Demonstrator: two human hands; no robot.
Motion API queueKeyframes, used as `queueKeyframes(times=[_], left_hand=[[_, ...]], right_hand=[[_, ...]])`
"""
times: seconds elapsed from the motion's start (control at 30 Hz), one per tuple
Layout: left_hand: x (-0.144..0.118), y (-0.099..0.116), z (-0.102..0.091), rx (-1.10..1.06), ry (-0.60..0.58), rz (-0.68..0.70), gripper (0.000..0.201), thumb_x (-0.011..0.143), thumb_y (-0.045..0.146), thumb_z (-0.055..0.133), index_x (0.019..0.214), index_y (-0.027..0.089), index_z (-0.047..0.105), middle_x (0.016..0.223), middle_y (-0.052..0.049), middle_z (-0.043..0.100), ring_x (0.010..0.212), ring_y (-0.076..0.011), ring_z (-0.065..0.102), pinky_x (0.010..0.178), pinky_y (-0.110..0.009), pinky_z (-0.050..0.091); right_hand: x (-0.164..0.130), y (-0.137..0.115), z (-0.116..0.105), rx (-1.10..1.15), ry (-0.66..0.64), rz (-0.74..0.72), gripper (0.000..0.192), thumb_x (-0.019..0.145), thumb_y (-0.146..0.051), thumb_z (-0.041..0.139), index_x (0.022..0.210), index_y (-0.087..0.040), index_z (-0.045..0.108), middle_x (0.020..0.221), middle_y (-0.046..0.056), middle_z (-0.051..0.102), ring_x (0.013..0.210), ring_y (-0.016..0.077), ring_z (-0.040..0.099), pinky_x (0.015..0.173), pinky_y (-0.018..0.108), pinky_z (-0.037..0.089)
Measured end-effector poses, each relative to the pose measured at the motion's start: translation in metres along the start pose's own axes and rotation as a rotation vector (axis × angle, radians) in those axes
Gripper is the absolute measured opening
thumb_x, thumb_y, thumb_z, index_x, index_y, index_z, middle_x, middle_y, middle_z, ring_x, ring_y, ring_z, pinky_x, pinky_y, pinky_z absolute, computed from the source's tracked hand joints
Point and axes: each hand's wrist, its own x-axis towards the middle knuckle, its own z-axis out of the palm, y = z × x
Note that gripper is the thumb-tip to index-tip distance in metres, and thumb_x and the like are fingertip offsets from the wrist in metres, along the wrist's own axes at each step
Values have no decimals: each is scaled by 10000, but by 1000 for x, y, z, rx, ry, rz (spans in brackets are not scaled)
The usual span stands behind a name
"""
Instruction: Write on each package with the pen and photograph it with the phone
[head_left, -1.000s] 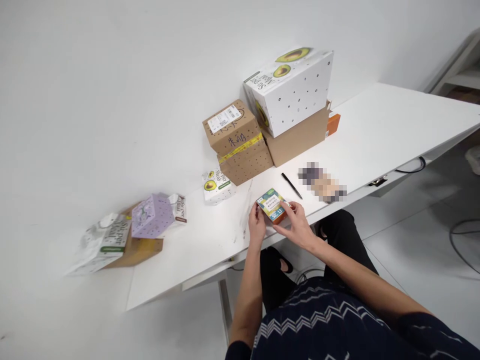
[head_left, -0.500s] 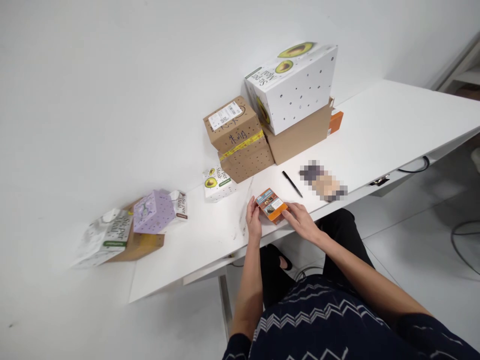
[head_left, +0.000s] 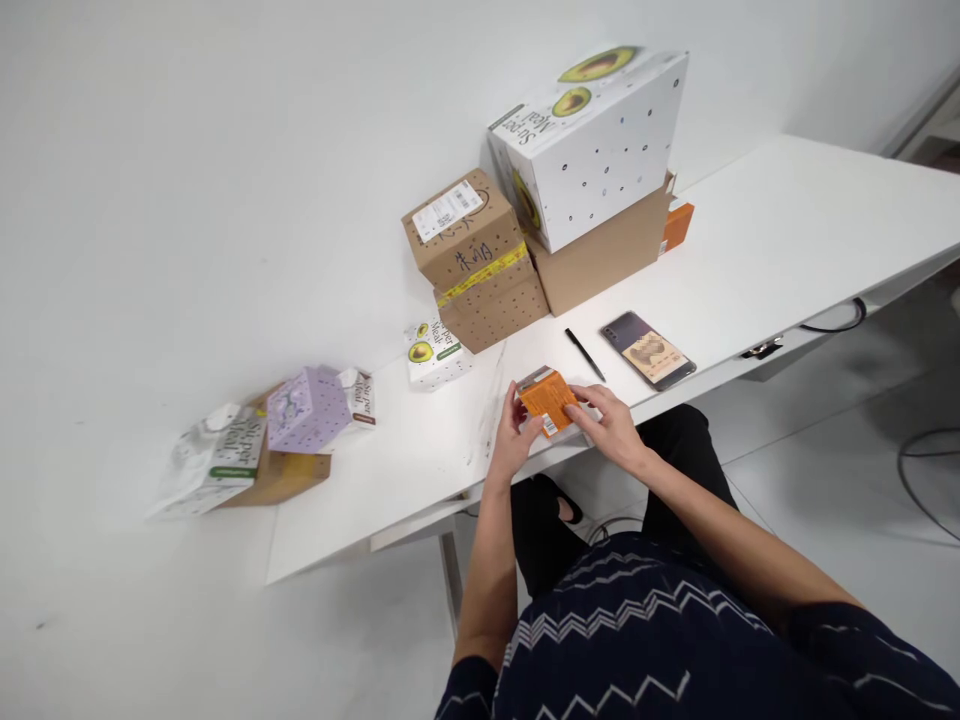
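A small orange box point(head_left: 548, 402) with printed text and a white barcode label is held between my two hands over the front part of the white table. My left hand point(head_left: 516, 440) grips its left side, thumb on the near face. On the right side, my right hand point(head_left: 609, 428) has its thumb on the orange face and its fingers behind the box. Just beyond the box lies a black pen point(head_left: 584, 354). A smartphone point(head_left: 649, 350) with its screen lit rests to the right of the pen.
Brown cartons point(head_left: 480, 265) are stacked against the wall. A large white avocado-print box point(head_left: 607, 150) sits on a brown carton, with an orange box point(head_left: 677, 228) beside it. A small white box point(head_left: 436, 360), a purple box point(head_left: 309, 412) and other packages stand leftward along the table point(head_left: 390, 470).
The box in my hands has been turned: its picture side faced up before, and now a plain orange text side with a barcode shows. Both hands have shifted their grip.
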Motion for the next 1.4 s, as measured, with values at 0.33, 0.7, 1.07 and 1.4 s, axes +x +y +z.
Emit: queueKeyframes(times=[0.33, 0.7, 1.07, 1.4], left_hand=[[13, 7, 13, 70, 170, -224, 712, 781, 735, 491, 1218, 175, 525, 1077, -112, 632, 782, -181, 641, 583, -262, 511], [5, 6, 23, -114, 227, -153, 626, 818, 670, 512, 1223, 193, 547, 1019, -87, 651, 666, -136, 624, 630, -290, 527], [-13, 27, 4, -151, 231, -106, 397, 738, 456, 690, 1058, 228, 635, 1140, -68, 629, 996, -223, 631, 782, -341, 545], [-11, 25, 13, -113, 283, -157, 554, 724, 434, 713, 1221, 272, 530, 1225, -79, 550, 967, -201, 631, 738, -309, 564]], right_hand=[[-4, -1, 2, 172, 0, 103, 523, 869, -485, 537, 1322, -224, 539, 1189, 106, 642, 1042, 234, 603, 929, 440, 483], [7, 6, 11, 17, -28, 96, 1022, 720, -450, 715, 1528, -173, 155, 1407, 200, 403, 1227, 317, 474, 989, 496, 436], [25, -1, 9, 474, -97, 438, 858, 786, -431, 574, 1525, -184, 214, 1111, 89, 694, 953, 244, 670, 867, 409, 527], [25, -8, 12, 534, -197, 369, 597, 820, -455, 598, 1357, -211, 507, 1215, 69, 652, 1082, 228, 628, 962, 392, 488]])
